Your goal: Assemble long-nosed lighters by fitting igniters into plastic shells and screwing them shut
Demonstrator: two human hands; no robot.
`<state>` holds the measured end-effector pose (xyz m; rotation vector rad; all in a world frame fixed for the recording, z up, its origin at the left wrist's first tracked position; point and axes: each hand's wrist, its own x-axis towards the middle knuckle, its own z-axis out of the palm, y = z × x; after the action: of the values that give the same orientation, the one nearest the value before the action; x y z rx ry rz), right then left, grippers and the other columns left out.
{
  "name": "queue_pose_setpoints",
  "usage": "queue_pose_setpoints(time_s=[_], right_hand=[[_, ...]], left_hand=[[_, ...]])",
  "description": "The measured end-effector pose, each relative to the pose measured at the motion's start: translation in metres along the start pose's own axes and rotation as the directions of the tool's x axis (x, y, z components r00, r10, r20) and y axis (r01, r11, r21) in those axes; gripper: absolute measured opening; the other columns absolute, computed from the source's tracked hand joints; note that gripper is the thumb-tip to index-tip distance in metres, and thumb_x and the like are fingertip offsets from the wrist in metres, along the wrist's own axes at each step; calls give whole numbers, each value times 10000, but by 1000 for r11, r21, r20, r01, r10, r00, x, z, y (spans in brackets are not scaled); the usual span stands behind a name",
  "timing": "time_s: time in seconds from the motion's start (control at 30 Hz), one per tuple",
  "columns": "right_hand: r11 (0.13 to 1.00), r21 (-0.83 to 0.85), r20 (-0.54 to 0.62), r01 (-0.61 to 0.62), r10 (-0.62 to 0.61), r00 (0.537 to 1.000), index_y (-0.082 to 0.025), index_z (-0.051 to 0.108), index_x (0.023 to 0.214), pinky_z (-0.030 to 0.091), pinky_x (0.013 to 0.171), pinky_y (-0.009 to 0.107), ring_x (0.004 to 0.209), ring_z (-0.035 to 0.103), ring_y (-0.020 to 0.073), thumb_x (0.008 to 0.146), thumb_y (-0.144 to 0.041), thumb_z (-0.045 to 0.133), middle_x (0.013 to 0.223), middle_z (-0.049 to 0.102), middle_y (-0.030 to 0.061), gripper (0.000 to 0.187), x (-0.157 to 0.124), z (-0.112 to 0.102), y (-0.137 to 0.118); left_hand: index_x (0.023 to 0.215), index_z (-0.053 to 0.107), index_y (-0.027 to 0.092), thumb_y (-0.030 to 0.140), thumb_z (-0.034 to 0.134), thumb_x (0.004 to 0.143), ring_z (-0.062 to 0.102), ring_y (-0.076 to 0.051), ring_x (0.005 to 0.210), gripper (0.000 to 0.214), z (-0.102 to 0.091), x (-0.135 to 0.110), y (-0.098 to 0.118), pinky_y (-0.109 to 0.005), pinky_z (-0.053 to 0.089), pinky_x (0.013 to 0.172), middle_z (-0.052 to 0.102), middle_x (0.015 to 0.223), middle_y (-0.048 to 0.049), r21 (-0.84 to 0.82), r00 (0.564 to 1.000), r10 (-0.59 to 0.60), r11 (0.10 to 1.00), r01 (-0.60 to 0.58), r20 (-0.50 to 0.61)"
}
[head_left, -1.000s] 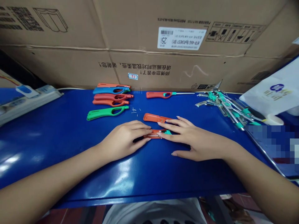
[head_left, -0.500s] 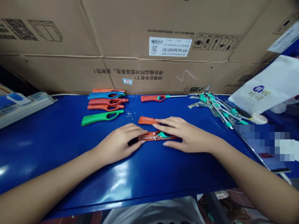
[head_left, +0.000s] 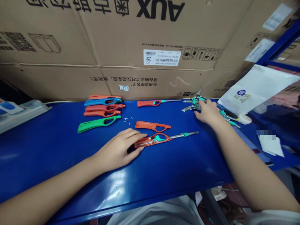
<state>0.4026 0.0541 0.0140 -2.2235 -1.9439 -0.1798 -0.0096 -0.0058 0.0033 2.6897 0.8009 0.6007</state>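
Lighter [head_left: 159, 138] in left hand [head_left: 122, 147]; right hand [head_left: 208, 112] over parts [head_left: 195, 101].

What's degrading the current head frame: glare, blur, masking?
Head view: white glare on the blue tabletop, below the left hand; head view: right hand looks slightly soft, possibly motion; head view: pixelated patch at far right; head view: large code on the white box label legible, fine print not.

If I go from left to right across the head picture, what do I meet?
White plastic power strip → green plastic lighter handle → tiny silvery screw-like pieces → flat orange plastic half-shell → right hand → white bag with purple logo.
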Motion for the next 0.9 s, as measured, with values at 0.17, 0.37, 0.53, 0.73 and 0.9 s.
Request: queue_pose_setpoints(time_s=[0.17,0.37,0.53,0.73,0.9], right_hand=[[992,35,0,-120,121,993,-166,643,1277,434,902,700,1242,447,527,804,-272,640,1337,500,272,484,5,-3,11],[932,244,0,269,-277,961,-228,676,1249,346,1154,511,1344,459,322,907,-309,619,1420,527,139,357,-13,-7,-42],[778,392,13,491,-538,843,-286,706,1106,386,1106,467,1267,519,263,921,-431,676,1321,613,66,237,-40,0,-96],[766,432,17,477,-536,844,-204,670,888,433,1001,442,1101,569,244,946,-278,645,1137,649,81,97,-41,4,-99],[782,376,30,497,-546,837,-196,644,892,434,949,441,1012,572,250,965,-231,581,1049,640,86,103,-35,-2,-83]], left_hand=[[1359,591,209,220,534,1006,629,-233,1117,358,3,0,-3,-401,534,983,689,1226,-96,-31,1000,22,999,-22,-2],[1333,597,206,230,528,1009,633,-229,1106,332,4,3,-5,-395,546,965,687,1201,-97,-47,1000,22,999,-23,-19],[1332,597,208,249,524,1015,627,-227,1123,328,5,4,-7,-395,540,984,683,1207,-92,-41,1000,18,999,-19,-16],[1305,622,211,260,533,1006,647,-227,1096,317,4,6,-6,-381,562,954,696,1181,-91,-41,999,19,999,-21,-46],[1312,606,218,269,533,1004,647,-228,1101,320,5,6,-6,-387,563,958,688,1190,-90,-51,999,12,999,-15,-46]])
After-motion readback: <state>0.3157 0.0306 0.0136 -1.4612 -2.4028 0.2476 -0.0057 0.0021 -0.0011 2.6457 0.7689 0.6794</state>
